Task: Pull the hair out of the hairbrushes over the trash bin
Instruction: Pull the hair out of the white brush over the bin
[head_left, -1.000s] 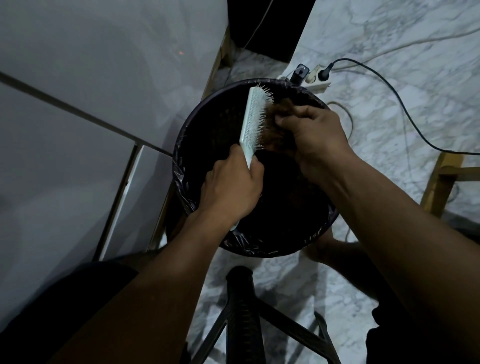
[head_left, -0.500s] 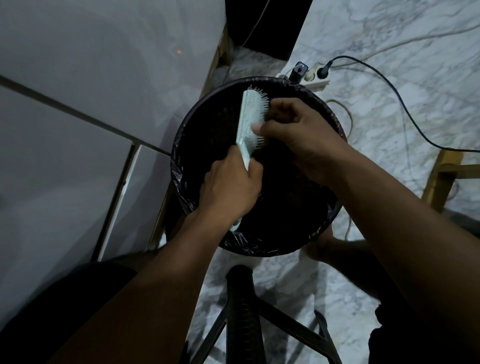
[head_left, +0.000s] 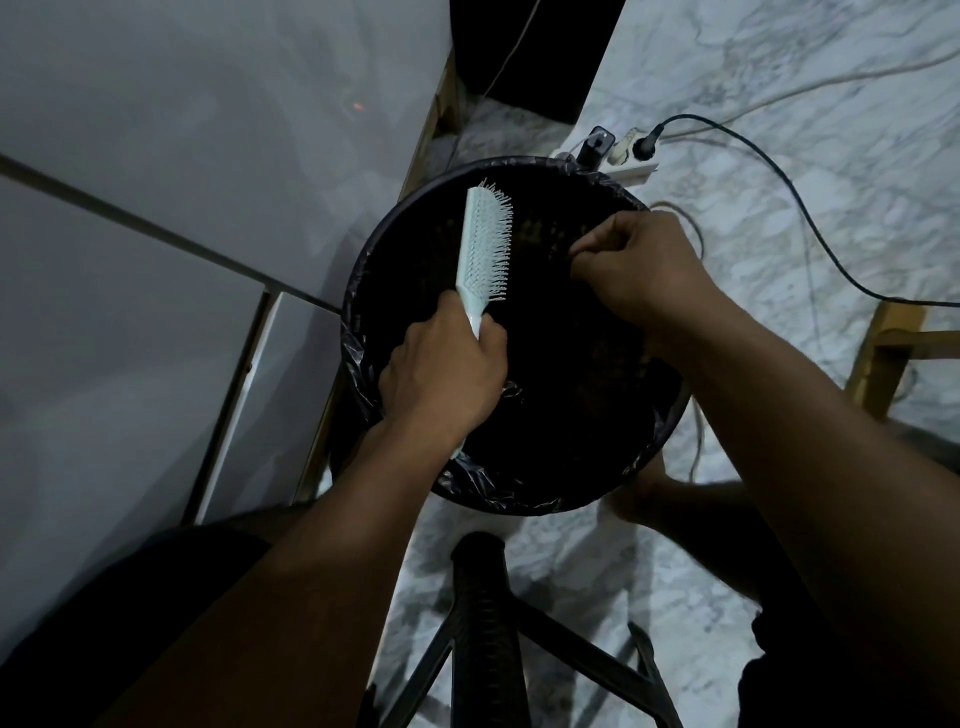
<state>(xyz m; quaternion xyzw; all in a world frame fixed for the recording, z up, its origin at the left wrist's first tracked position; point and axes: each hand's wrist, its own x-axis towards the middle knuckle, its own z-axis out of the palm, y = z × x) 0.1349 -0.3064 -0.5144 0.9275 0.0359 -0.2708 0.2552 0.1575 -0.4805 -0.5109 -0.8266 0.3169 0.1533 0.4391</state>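
While left hand (head_left: 444, 371) grips hairbrush (head_left: 484, 244), right hand (head_left: 641, 270) pinches over bin (head_left: 670, 415).

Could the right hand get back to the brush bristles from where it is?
Probably yes. The right hand is beside the brush over the bin, bristles facing it, nothing between them.

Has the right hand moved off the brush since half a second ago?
Yes. The right hand has pulled away rightward from the hairbrush, toward the trash bin right rim, fingers pinched together.

Marble floor (head_left: 779, 260) carries the trash bin (head_left: 670, 441), power strip (head_left: 631, 169) and cables (head_left: 789, 182).
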